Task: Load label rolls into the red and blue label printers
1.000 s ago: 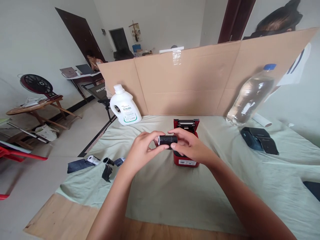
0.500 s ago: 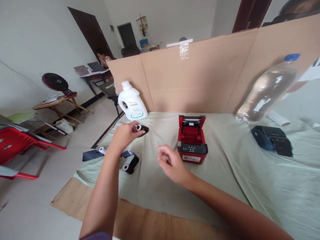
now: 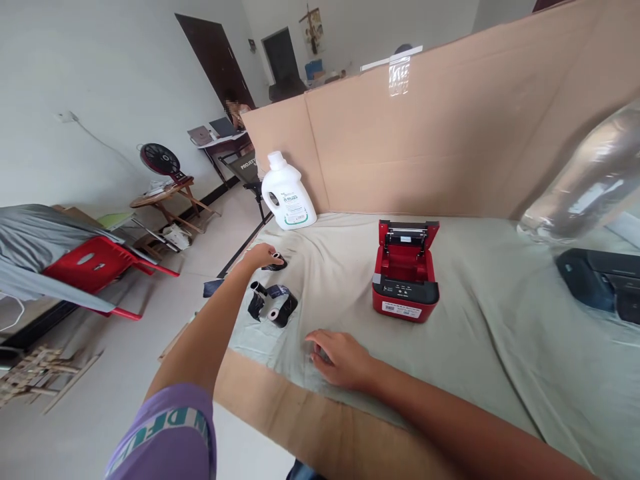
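My left hand (image 3: 261,256) is closed on a small black roll (image 3: 278,263) at the left of the cloth, beyond other dark rolls. Nearer to me lie a loosely unwound dark roll (image 3: 258,289) and another with a pale core (image 3: 284,311), with dark film between them. My right hand (image 3: 340,359) rests low over the cloth near its front edge, fingers curled, and its palm is hidden. To its upper right stands a red and black printer (image 3: 406,301) with its lid raised and its red inner bay showing.
A white detergent bottle (image 3: 290,197) stands before the cardboard screen (image 3: 410,147). At the right are a large clear bottle (image 3: 575,187) and a black device (image 3: 600,277). A red chair (image 3: 93,267) is left of the table.
The view has swung left. My left hand has lowered the black roll toward the cloth at the left. My right hand has drawn back toward the front edge, away from the printer.
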Available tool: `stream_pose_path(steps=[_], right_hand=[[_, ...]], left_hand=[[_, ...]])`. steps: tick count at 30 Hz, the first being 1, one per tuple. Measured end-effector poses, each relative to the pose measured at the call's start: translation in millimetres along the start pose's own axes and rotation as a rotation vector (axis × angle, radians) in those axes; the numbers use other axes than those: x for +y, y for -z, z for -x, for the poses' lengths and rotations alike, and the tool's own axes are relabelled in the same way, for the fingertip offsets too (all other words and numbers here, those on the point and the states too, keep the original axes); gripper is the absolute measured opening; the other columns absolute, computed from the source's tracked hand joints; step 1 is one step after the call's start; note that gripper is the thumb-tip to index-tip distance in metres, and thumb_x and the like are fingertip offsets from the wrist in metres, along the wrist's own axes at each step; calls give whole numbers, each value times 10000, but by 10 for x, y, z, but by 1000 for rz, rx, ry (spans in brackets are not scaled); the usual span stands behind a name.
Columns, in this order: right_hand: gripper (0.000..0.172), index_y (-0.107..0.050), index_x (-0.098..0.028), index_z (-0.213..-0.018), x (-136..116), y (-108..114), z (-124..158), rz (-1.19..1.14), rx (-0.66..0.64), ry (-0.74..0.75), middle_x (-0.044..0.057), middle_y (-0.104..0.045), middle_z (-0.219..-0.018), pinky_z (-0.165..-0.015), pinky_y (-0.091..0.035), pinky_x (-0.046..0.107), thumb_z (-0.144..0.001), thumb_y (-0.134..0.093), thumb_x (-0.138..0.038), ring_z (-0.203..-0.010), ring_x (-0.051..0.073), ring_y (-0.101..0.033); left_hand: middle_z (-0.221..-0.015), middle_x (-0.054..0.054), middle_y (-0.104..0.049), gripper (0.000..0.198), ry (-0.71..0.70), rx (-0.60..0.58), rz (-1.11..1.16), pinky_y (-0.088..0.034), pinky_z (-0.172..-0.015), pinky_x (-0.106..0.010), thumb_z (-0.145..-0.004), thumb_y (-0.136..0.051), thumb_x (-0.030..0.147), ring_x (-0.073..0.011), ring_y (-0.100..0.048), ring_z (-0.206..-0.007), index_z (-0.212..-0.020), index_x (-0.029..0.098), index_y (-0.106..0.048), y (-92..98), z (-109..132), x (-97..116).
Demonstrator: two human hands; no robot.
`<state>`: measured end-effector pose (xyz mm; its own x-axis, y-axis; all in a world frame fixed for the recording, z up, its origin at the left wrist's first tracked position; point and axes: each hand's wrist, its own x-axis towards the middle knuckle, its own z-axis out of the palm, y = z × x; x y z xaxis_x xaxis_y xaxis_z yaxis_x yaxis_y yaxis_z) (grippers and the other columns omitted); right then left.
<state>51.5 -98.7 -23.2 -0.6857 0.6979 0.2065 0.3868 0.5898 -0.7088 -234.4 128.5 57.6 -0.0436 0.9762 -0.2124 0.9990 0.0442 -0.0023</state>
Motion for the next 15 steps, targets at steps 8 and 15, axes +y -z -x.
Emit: stream_pose_path(steps=[8,15], right_hand=[[326,-566,-207,-1224,7,-15,5,-1,13,2,63,-720,-1057,-774,-478,310,-904,-510,-223,-928,214,-675],[343,-563,-191,-1243,13,-8,4,-6,11,12,74,-719,-1080,-794,-487,321,-905,-510,-218,-943,220,-679]], left_hand=[[-1030,-121,-721,502,67,77,-108,-441,-744,-321,-746,-614,664,-291,-650,-949,-903,194,-695,-108,80,22],[-1102,-169,-696,562,63,71,-170,-419,-921,-396,-783,-596,692,-340,-617,-1084,-918,158,-708,1,165,90]])
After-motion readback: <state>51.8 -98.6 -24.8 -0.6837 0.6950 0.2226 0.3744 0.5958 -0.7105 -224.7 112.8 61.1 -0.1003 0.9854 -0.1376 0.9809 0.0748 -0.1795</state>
